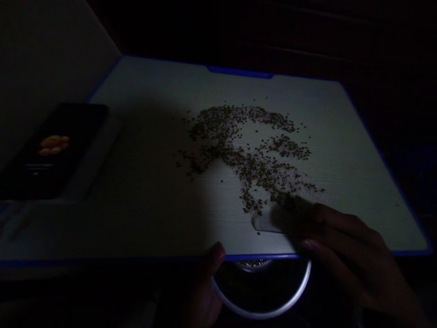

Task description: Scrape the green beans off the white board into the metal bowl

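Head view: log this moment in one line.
left hand: thumb on white, blue-edged rectangular board | right hand: holding translucent flat piece | small dark grains: scattered on board

The table (324, 114) had a pale, matt top with fine streaks resembling wood grain, bordered by blue trim (239, 72) that looked like smooth plastic. The grains (252, 168) looked matt and gritty. The clear piece (268, 223) was see-through and smooth, seemingly plastic. The bowl (259, 315) showed a shiny, metallic rim. The phone (75, 125) had a smooth, glassy screen.
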`<state>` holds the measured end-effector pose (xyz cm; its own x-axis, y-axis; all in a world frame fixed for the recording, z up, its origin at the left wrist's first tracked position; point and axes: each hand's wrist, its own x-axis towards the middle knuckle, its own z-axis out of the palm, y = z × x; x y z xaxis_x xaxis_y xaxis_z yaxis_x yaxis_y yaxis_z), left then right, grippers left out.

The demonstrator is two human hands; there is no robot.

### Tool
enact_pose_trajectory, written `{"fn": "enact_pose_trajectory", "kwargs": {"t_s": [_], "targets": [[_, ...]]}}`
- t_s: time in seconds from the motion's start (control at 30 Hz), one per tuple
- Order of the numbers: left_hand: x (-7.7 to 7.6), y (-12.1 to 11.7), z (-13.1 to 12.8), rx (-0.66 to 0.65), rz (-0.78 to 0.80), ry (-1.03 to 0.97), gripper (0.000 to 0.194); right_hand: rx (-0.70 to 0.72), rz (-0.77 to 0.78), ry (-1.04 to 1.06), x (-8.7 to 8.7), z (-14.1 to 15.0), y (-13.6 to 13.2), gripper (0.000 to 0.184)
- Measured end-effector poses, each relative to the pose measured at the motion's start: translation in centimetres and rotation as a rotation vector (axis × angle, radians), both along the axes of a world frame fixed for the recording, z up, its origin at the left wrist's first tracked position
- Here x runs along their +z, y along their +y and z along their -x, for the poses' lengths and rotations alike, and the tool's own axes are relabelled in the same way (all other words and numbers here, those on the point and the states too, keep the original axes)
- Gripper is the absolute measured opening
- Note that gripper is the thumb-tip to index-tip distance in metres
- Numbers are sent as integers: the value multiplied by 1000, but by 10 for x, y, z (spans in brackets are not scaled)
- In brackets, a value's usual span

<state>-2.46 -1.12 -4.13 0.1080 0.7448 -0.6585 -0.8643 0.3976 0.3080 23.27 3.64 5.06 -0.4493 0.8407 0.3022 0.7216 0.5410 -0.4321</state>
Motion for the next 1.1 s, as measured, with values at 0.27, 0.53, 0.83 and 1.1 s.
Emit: {"fn": "enact_pose_trajectory", "kwargs": {"t_s": [0.27, 0.53, 0.83, 1.1], "targets": [[9, 5, -4, 32, 119, 85, 23, 183, -38, 97, 2, 1, 5, 14], [6, 3, -2, 36, 91, 81, 15, 112, -18, 84, 1, -4, -4, 19], [4, 0, -1, 45, 166, 117, 62, -63, 98, 134, 8, 11, 12, 18], [6, 3, -1, 55, 117, 32, 49, -9, 102, 108, 8, 9, 11, 17]]}}
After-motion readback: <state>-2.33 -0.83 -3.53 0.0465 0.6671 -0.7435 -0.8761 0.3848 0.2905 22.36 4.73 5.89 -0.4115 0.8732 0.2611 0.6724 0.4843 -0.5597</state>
